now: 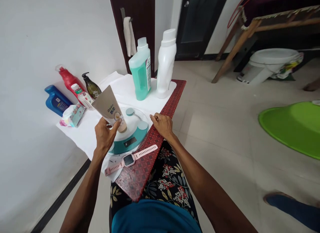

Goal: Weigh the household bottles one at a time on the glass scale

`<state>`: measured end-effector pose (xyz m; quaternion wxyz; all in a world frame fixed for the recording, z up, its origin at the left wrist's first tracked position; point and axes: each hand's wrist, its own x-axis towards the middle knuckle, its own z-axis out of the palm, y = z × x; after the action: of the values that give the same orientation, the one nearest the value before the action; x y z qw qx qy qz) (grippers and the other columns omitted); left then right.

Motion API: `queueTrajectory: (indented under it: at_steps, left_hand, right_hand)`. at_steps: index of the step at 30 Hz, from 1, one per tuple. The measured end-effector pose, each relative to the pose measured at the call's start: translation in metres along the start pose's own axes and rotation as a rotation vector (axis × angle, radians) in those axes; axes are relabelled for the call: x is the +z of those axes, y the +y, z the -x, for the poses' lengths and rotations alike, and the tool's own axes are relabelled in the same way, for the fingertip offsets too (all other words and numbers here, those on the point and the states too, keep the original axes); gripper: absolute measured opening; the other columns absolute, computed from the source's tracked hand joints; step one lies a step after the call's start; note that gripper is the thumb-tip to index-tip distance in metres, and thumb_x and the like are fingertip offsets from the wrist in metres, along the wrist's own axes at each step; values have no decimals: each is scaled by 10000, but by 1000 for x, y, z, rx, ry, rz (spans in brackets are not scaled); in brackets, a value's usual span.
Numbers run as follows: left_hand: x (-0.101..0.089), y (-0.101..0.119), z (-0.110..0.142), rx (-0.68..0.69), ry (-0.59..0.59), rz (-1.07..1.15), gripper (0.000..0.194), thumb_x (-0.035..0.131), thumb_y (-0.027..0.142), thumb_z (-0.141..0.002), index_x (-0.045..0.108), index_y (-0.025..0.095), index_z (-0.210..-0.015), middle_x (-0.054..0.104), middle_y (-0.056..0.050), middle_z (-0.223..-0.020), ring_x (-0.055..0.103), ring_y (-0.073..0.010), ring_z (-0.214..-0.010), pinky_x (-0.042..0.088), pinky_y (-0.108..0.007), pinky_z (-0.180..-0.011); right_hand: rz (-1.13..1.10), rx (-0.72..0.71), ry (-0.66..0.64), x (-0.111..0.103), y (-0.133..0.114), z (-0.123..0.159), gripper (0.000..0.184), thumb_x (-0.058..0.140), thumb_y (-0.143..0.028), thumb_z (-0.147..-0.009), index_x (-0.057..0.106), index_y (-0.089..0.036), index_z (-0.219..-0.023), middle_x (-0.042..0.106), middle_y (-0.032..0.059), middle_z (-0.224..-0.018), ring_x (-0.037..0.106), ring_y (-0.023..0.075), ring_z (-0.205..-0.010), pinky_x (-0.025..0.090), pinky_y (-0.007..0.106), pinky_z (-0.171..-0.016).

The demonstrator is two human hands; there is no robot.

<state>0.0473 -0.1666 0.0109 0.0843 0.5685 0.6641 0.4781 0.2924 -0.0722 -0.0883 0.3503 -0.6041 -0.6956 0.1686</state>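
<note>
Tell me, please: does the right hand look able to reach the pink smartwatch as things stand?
Probably yes: the right hand, at the edge of the red patterned tabletop, shows nothing in its grasp, and the pink smartwatch lies nearby, with nothing visible standing between them.

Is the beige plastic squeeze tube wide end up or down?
Up: the left hand holds the beige tube with its broad edge topmost, narrower end over the round white-and-teal scale. Cannot tell whether they touch.

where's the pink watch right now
In the head view, the pink watch lies left of centre, partly on the white cloth, between the round scale and the near corner of the table.
</note>
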Motion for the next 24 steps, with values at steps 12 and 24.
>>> queueTrajectory:
  at_steps: [12, 24]
  left_hand:
    - [104, 65, -65, 168, -104, 169, 349, 836, 468, -857, 806, 152, -1001, 844, -119, -1023, 792, -266, -890, 628, -342, -731]
    - [216, 68, -128, 22, -167, -79, 233, 779, 313, -970, 729, 156, -1135, 799, -191, -1147, 754, -329, -1111, 540, -404, -960]
  right_hand:
    - [-73, -2, 15, 0, 4, -3, 451, 532, -418, -1082, 584, -234, -673, 628, 23, -619, 528, 159, -601, 241, 318, -639]
    - [-67, -40, 42, 3, 11, -2, 460, 511, -420, -1081, 559, -242, -659, 629, 26, -599, 521, 159, -573, 253, 307, -632]
